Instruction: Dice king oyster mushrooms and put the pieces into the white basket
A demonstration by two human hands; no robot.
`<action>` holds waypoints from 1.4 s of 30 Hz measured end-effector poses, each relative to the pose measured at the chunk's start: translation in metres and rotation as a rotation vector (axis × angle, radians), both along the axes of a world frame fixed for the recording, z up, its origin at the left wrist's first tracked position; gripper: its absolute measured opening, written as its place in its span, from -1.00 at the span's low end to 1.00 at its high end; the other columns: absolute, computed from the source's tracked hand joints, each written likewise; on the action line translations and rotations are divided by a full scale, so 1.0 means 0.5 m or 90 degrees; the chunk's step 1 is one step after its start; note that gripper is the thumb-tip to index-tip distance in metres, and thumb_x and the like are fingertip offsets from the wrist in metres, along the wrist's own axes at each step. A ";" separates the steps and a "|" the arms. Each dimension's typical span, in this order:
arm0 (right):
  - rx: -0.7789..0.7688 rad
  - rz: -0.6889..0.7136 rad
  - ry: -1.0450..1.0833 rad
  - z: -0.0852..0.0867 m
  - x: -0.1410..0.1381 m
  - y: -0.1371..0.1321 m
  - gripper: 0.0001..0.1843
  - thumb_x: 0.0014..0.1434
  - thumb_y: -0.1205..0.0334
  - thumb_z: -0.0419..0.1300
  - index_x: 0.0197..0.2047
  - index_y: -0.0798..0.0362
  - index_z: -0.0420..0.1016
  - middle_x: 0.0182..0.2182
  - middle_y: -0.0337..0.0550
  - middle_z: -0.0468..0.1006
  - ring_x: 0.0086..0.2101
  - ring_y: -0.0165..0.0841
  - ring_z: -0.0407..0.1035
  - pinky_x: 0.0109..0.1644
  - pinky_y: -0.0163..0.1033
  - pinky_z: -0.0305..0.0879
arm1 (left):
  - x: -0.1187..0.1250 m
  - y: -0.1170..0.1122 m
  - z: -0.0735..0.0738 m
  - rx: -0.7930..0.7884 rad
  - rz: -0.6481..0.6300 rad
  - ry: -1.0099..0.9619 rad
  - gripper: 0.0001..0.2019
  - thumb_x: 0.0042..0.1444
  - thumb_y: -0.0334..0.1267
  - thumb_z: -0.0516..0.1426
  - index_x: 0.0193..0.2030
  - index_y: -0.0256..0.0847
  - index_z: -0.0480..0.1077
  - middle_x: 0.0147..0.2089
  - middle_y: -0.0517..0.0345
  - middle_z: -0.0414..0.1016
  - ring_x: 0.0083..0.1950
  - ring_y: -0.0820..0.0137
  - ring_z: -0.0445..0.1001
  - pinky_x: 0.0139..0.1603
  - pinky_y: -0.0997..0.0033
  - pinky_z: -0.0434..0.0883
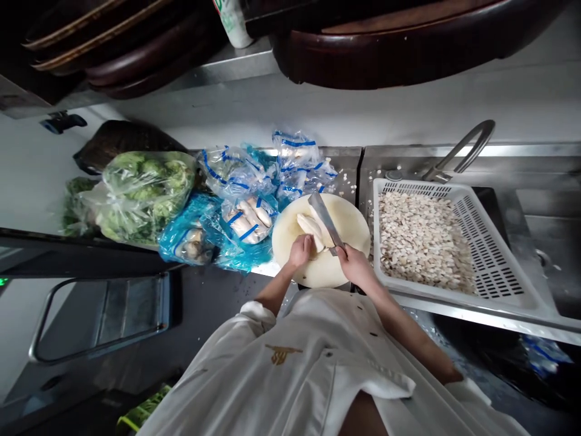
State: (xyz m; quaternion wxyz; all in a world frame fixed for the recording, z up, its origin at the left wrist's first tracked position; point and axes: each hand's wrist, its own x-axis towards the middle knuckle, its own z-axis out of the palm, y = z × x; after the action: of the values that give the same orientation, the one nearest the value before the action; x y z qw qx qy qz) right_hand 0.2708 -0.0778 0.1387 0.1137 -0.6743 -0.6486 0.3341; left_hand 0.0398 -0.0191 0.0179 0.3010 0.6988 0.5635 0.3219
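Observation:
My right hand (352, 260) is closed around the handle of a cleaver (324, 217), whose blade points away from me and to the left. Beside the blade, a pale king oyster mushroom (310, 229) lies on a round white cutting board (290, 212). The curled fingers of my left hand (300, 251) hold its near end. More whole mushrooms (249, 219) show in a clear bag with blue stripes, left of the board.
A white perforated basket (494, 254) of chopped pale pieces (417, 242) stands on the right, below a faucet (467, 148). Bagged green vegetables (145, 194) and blue plastic bags (213, 224) sit left. Dark round trays (399, 51) rest on an overhead shelf.

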 end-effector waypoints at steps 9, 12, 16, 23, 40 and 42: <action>-0.090 0.035 0.084 -0.054 -0.061 0.042 -0.59 0.56 0.05 -0.04 -0.13 0.05 0.54 -0.35 -0.09 0.64 -0.36 -0.32 0.49 -0.26 -0.31 0.18 | -0.057 -0.019 0.050 0.139 -0.083 -0.020 -0.67 0.46 0.03 0.10 0.13 -0.15 0.42 0.15 -0.12 0.46 0.21 0.20 0.47 0.22 0.06 0.50; -0.122 0.020 0.118 -0.063 -0.074 0.047 -0.59 0.55 0.00 -0.03 -0.10 0.07 0.53 -0.48 -0.18 0.56 -0.50 -0.36 0.41 -0.33 -0.31 0.18 | -0.041 0.003 0.046 0.170 -0.189 0.037 -0.70 0.44 0.01 0.12 0.09 -0.13 0.50 0.19 -0.13 0.44 0.29 0.16 0.43 0.32 0.01 0.46; -0.119 -0.030 0.145 -0.064 -0.031 0.036 -0.60 0.53 -0.02 -0.01 -0.12 0.05 0.52 -0.56 -0.24 0.49 -0.57 -0.37 0.34 -0.39 -0.31 0.16 | 0.000 0.049 0.019 0.183 -0.235 0.095 -0.69 0.39 -0.02 0.15 0.07 -0.14 0.55 0.18 -0.11 0.46 0.24 0.14 0.45 0.29 0.01 0.45; -0.005 -0.179 0.025 -0.034 0.081 -0.007 -0.57 0.54 -0.02 -0.07 -0.11 0.03 0.52 -0.30 -0.03 0.66 -0.29 -0.24 0.52 -0.25 -0.26 0.24 | -0.009 0.094 0.004 0.193 -0.346 0.204 -0.44 0.27 0.22 0.27 0.21 -0.15 0.54 0.19 -0.15 0.52 0.22 0.02 0.44 0.32 -0.05 0.34; -0.139 -0.152 -0.140 -0.087 0.063 -0.105 -0.62 0.58 0.13 -0.12 0.16 0.11 0.44 -0.14 0.14 0.71 -0.12 -0.11 0.63 -0.21 -0.22 0.23 | -0.092 0.206 0.024 0.153 -0.675 0.385 -0.31 0.20 0.09 0.35 0.35 -0.24 0.41 0.28 -0.25 0.48 0.32 -0.01 0.43 0.41 -0.01 0.32; -0.146 -0.137 -0.138 -0.087 0.069 -0.104 -0.62 0.58 0.12 -0.12 0.15 0.10 0.43 -0.14 0.14 0.71 -0.11 -0.10 0.64 -0.20 -0.22 0.24 | -0.114 0.210 0.035 0.123 -0.690 0.451 -0.22 0.15 0.16 0.38 0.38 -0.27 0.39 0.29 -0.27 0.47 0.34 -0.03 0.42 0.41 0.03 0.32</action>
State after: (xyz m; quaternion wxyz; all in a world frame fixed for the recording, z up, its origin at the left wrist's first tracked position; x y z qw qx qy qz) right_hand 0.3052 -0.1298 0.0952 0.0010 -0.7805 -0.5387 0.3171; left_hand -0.0173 0.0861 0.0355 0.1525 0.9715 0.1649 -0.0756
